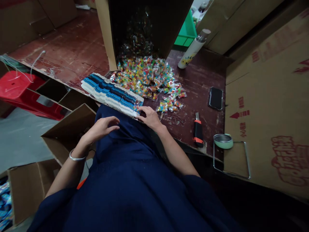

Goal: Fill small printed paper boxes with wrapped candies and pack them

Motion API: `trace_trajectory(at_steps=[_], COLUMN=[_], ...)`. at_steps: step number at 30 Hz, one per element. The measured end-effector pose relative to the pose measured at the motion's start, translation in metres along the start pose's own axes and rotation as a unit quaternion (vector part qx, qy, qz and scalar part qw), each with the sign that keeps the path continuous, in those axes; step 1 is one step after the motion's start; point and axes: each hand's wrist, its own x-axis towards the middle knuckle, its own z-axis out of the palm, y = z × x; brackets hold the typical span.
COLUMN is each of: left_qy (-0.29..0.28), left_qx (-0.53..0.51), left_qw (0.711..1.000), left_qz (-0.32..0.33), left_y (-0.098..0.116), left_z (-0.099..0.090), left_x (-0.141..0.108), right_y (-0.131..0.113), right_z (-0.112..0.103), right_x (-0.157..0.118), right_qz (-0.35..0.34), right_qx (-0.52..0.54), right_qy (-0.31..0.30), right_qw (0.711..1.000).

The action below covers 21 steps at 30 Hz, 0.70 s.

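My right hand (151, 118) is at the near right end of a long row of flat blue-and-white printed packets (113, 94). Its thumb and fingertips close on the end packet (137, 107), which shows a colourful picture. My left hand (104, 129) hovers in front of the row, over my dark blue clothing, fingers curved and apart with nothing in them. Just behind the row spreads a heap of small clear bags of colourful candy (147, 75), spilling from a cardboard box (105, 29) that lies open towards me.
On the red-brown table (72, 42) stand a white flask (194, 48), a phone (215, 98) and a utility knife (198, 130) with its blade out. A green cup (223, 141) hangs in a wire frame at right. Open cartons (26, 190) and a red stool (14, 85) are at left.
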Motion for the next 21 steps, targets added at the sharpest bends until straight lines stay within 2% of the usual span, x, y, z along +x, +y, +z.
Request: trace_trajectory(at_steps=[2, 4, 6, 7, 9, 11, 13, 14, 18, 21], left_qy=[0.003, 0.013, 0.028, 0.028, 0.015, 0.000, -0.003, -0.003, -0.051, -0.094], left_qx=[-0.118, -0.264, -0.418, -0.485, -0.580, -0.624, -0.632, -0.627, -0.574, -0.527], left_qw=[0.993, 0.964, 0.906, 0.872, 0.811, 0.779, 0.773, 0.777, 0.817, 0.844], left_qz=[-0.002, -0.026, -0.056, -0.065, -0.071, -0.066, -0.054, -0.046, -0.026, -0.028], left_y=[0.002, 0.002, 0.002, 0.003, 0.005, 0.008, 0.011, 0.012, 0.012, 0.013], left_z=[0.016, 0.033, 0.050, 0.057, 0.066, 0.068, 0.066, 0.063, 0.056, 0.056], left_x=[0.006, 0.012, 0.016, 0.019, 0.023, 0.025, 0.024, 0.023, 0.016, 0.012], right_y=[-0.002, -0.012, -0.027, -0.036, -0.054, -0.068, -0.078, -0.081, -0.085, -0.085], right_z=[-0.002, -0.003, -0.003, -0.002, -0.001, 0.001, 0.000, -0.002, -0.018, -0.029], right_x=[-0.005, -0.013, -0.024, -0.031, -0.044, -0.053, -0.058, -0.058, -0.050, -0.041], right_qz=[-0.034, -0.068, -0.110, -0.141, -0.207, -0.255, -0.261, -0.240, -0.080, -0.019], right_qx=[0.005, -0.008, -0.030, -0.035, -0.029, -0.012, 0.020, 0.042, 0.119, 0.141], right_qy=[0.028, 0.099, 0.178, 0.198, 0.195, 0.164, 0.125, 0.107, 0.012, -0.059], right_qw=[0.999, 0.993, 0.977, 0.969, 0.958, 0.953, 0.957, 0.964, 0.990, 0.988])
